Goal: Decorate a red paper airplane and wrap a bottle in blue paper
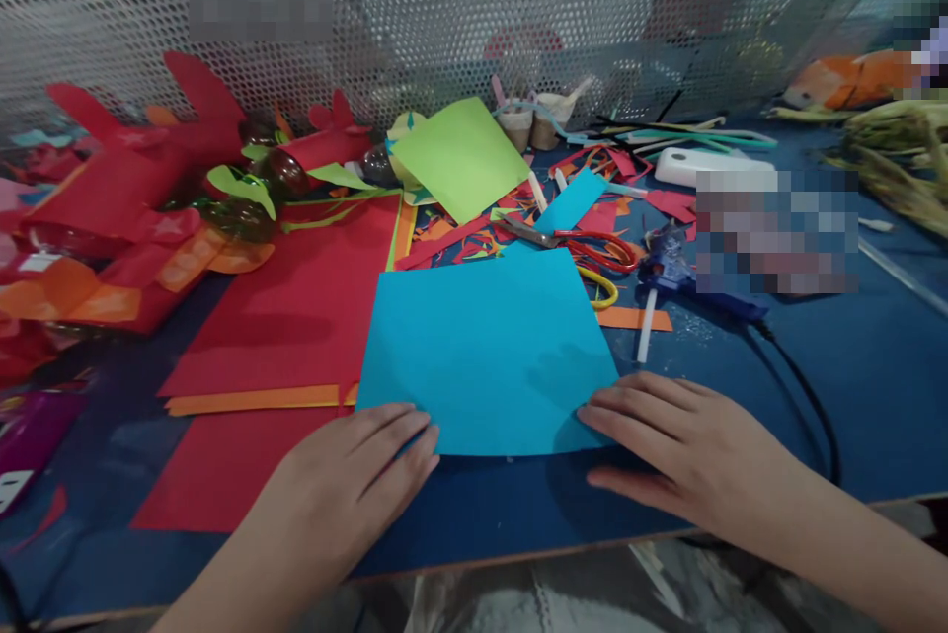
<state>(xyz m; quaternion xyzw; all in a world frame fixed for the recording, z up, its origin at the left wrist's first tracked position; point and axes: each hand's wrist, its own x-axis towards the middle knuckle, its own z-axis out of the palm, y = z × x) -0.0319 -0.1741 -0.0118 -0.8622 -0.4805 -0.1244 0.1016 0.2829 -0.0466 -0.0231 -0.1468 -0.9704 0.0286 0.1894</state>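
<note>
A light blue paper sheet [485, 352] lies flat on the dark blue table [874, 396] in front of me. My left hand [355, 480] rests palm down at the sheet's near left corner, fingers stretched out and touching its edge. My right hand [681, 445] lies flat at the near right corner, fingertips on the paper's edge. Neither hand holds anything.
Red paper sheets [296, 307] with an orange sheet lie to the left. Behind the blue sheet are red-handled scissors [585, 246], a green sheet [459, 157], paper scraps and a blue glue gun [671, 270] with its black cord [804, 391]. Red paper crafts [133, 189] crowd the far left. A perforated metal screen [474, 11] backs the table.
</note>
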